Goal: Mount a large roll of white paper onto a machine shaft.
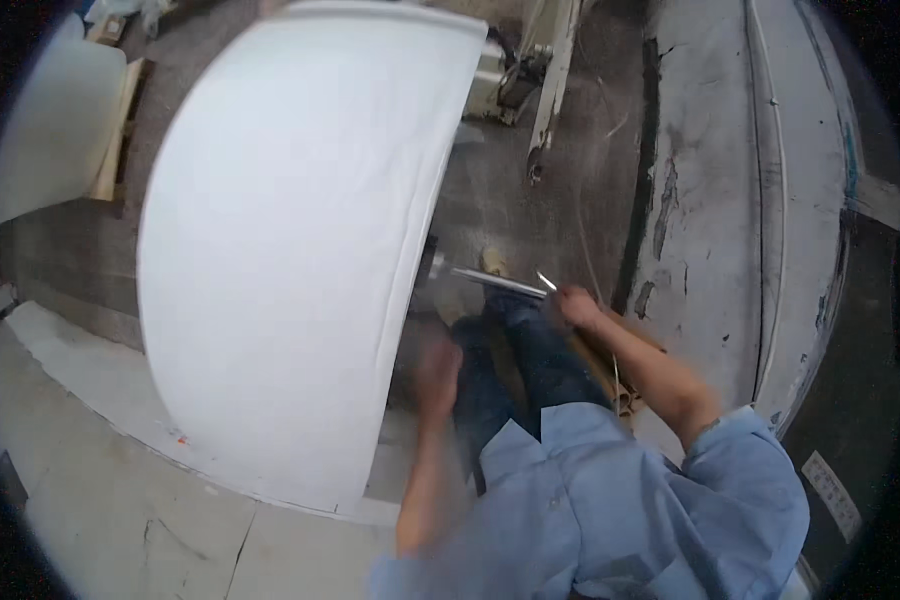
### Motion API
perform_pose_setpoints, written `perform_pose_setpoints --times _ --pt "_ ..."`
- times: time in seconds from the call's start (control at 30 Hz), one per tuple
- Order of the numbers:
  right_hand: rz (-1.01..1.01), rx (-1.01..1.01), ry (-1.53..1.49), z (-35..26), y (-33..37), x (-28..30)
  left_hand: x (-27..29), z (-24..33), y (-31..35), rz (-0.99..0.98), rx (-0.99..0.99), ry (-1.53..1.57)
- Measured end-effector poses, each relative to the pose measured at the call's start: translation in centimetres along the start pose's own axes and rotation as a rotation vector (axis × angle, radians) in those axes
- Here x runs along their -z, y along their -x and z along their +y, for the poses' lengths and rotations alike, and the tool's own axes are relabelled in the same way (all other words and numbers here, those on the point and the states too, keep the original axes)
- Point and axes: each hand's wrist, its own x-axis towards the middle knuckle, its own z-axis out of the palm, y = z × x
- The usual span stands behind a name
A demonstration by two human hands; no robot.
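A large white roll of sheet material point(300, 230) fills the space in front of me and to my left. From its right end a shiny metal shaft point(500, 282) sticks out over my legs. My right hand point(575, 306) is closed beside the shaft's outer end. A slim, shiny, blade-like metal piece point(546, 282) juts from its fingers; its exact kind is unclear. My left hand point(438, 368) is next to the roll's right end, below the shaft, and smeared by motion. Whether it touches the roll or holds anything does not show.
Brown cardboard tubes point(625, 402) lie beside my right leg. A pale metal beam point(555, 90) and machine parts point(500, 80) stand beyond the roll's end. Along the right runs a worn white wall point(710, 200) with a cable point(778, 150). Pale sheets point(55, 120) rest on wood at far left.
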Motion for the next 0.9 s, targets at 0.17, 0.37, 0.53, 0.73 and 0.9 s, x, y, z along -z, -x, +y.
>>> perform_pose_setpoints --times 0.17,0.37,0.53,0.73,0.9 --pt "0.021 -0.221 -0.100 2.3 8.9 -1.1 -0.2 9.5 11.6 0.055 -0.099 -0.074" --pt "0.196 -0.250 -0.300 5.1 18.4 -2.0 5.3 20.1 20.9 0.215 -0.652 -0.078" --pt "0.360 -0.326 -0.411 7.5 22.9 -5.1 10.2 24.4 17.4 0.797 -0.929 -0.808" --pt "0.683 -0.181 -0.433 7.0 28.3 -6.6 13.2 20.9 14.2 0.958 -0.981 -1.108" --pt "0.925 -0.229 -0.554 7.8 32.3 -2.9 14.8 19.8 13.5 1.104 -0.888 -1.277"
